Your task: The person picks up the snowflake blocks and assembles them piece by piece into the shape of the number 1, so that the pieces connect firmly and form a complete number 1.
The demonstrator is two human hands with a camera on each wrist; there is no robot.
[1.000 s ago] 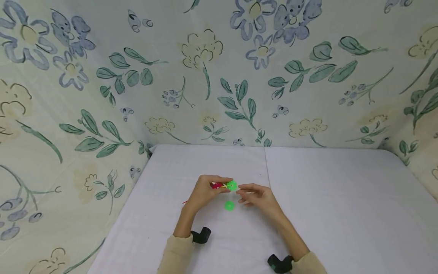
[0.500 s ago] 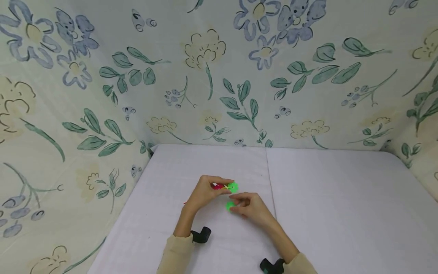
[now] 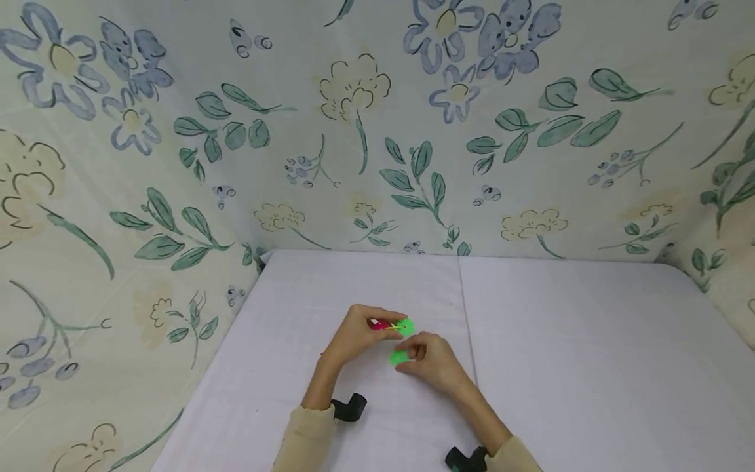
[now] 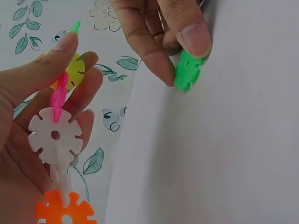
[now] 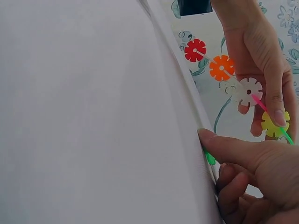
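My left hand (image 3: pixel 352 333) holds a chain of slotted plastic snowflake discs, thumb and fingers pinching it near the yellow disc (image 4: pixel 76 72). A green disc (image 3: pixel 406 327) forms the chain's end, standing edge-on in the left wrist view. From the yellow one the chain runs back through a pink disc (image 4: pixel 59 95), a white disc (image 4: pixel 41 135), a clear piece and an orange disc (image 4: pixel 52 213) to a red disc (image 5: pixel 190 45). Just below, my right hand (image 3: pixel 435 362) pinches a separate green disc (image 4: pixel 188 73) between thumb and finger, close over the tabletop.
A white cloth (image 3: pixel 566 354) covers the table, with a crease running front to back right of the hands. Flower-patterned fabric (image 3: pixel 366 131) hangs behind and at both sides. Black wrist devices (image 3: pixel 350 408) sit by both sleeves.
My right hand has moved left and down from beside the chain's green end to the separate green disc and now pinches it. The left hand keeps its hold, shifting only slightly.
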